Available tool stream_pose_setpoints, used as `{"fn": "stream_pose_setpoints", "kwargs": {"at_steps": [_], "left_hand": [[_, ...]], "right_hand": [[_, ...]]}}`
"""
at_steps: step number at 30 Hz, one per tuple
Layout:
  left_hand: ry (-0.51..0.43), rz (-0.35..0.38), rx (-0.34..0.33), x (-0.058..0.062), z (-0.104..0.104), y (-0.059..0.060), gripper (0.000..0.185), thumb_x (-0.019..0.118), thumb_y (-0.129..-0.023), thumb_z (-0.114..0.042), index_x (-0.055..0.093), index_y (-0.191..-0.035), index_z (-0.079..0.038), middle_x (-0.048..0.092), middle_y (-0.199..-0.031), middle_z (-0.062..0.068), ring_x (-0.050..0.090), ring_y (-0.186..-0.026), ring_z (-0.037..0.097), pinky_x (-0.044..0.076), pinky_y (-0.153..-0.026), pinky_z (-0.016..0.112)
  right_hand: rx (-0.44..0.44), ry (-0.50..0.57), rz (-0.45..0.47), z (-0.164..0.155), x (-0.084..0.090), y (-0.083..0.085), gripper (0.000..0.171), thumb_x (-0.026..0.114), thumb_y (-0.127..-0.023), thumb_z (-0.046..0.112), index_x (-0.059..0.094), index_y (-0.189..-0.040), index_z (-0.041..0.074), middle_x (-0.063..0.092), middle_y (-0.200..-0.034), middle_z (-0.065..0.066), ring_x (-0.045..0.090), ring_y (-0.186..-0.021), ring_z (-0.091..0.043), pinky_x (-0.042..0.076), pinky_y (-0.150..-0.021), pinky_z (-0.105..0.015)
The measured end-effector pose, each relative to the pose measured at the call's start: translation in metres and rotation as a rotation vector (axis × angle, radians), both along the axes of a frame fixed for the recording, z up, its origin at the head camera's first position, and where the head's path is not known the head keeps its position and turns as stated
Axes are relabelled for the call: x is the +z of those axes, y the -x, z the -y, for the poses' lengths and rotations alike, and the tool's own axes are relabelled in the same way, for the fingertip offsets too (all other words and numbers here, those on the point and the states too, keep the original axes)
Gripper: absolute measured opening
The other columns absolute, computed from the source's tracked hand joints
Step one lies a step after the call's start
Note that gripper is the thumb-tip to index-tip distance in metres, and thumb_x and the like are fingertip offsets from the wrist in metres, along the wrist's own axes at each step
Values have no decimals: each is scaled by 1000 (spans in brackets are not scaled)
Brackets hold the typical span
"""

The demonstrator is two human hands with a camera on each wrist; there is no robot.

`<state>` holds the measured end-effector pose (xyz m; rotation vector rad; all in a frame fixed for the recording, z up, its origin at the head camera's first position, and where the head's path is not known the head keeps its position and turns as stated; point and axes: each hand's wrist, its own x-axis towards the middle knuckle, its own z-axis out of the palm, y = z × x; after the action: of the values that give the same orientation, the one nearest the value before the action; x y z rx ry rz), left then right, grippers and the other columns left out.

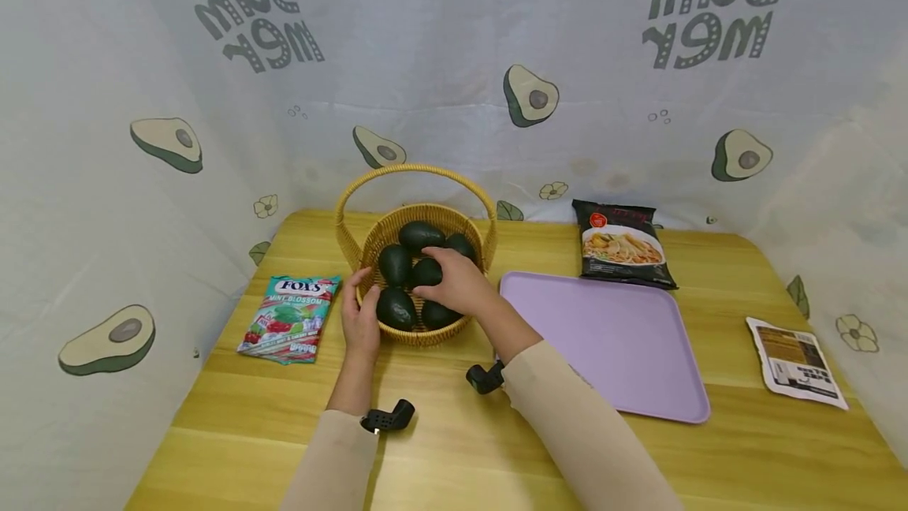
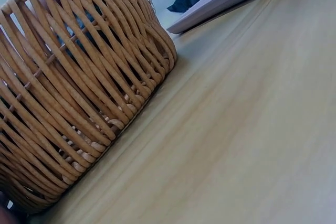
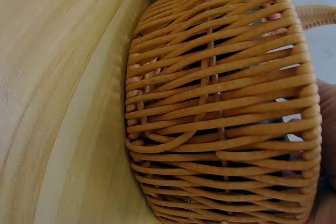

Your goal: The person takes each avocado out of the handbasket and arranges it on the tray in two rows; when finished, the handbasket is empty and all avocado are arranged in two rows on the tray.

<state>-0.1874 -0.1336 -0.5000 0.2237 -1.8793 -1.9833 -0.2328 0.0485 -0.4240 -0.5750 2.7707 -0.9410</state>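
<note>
Far left: Fox's Mint Blossom candy bag (image 1: 291, 318) flat on the worktop (image 1: 440, 448), presumably aside to leave reaching room. Left hand (image 1: 361, 318): thumb inside, fingers outside, pinching the wicker basket (image 1: 418, 340) at its rim, likely to steady it. Right hand (image 1: 457, 282): thumb and fingers part-spread, curved about the central avocado (image 1: 426, 273), seemingly for a grip from above; avocado sits in the basket among other avocados (image 1: 395, 265). Whether it bears weight: cannot tell. Right: bare lilac tray (image 1: 603, 337), within easy reach; noodle packet (image 1: 624, 247) just behind; printed pouch (image 1: 796, 363) well apart, probably out of the way.
</note>
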Motion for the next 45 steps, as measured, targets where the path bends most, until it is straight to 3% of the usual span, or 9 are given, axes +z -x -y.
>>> {"fn": "stream_pose_setpoints", "kwargs": {"at_steps": [7,22,29,37,45], "left_hand": [[-19,0,-10,0,-1,1,38,52,-101,-11,55,-137,-2,48,-152,14,34,-148,24,24,-123,48],[-16,-8,-1,0,0,0,36,52,-101,-8,57,-136,-2,50,-149,14,37,-145,22,25,-122,45],[-23,13,-21,1,2,3,38,50,-102,-5,55,-138,1,46,-153,18,33,-148,26,23,-124,48],[-30,9,-18,3,2,2,37,49,-102,-3,55,-138,2,46,-153,19,32,-149,27,22,-125,47],[-5,-5,-5,4,0,-1,36,51,-101,-8,57,-136,-2,50,-150,14,35,-148,23,23,-125,46]], "right_hand": [[6,-80,-21,6,-4,1,66,76,-92,31,51,-150,12,53,-152,-11,50,-141,-31,43,-115,-47],[-18,-71,-77,8,-7,-4,57,73,-94,30,56,-146,14,55,-150,-12,57,-134,-32,49,-109,-49],[-42,41,-137,6,-8,-8,58,73,-94,33,56,-146,15,55,-151,-9,55,-137,-30,46,-112,-48],[-38,228,-292,1,-10,-14,56,76,-92,28,59,-143,11,59,-145,-11,56,-135,-31,49,-109,-48],[-91,459,-336,-5,-16,-16,56,78,-90,22,59,-142,11,59,-139,-14,64,-107,-29,58,-82,-39]]}}
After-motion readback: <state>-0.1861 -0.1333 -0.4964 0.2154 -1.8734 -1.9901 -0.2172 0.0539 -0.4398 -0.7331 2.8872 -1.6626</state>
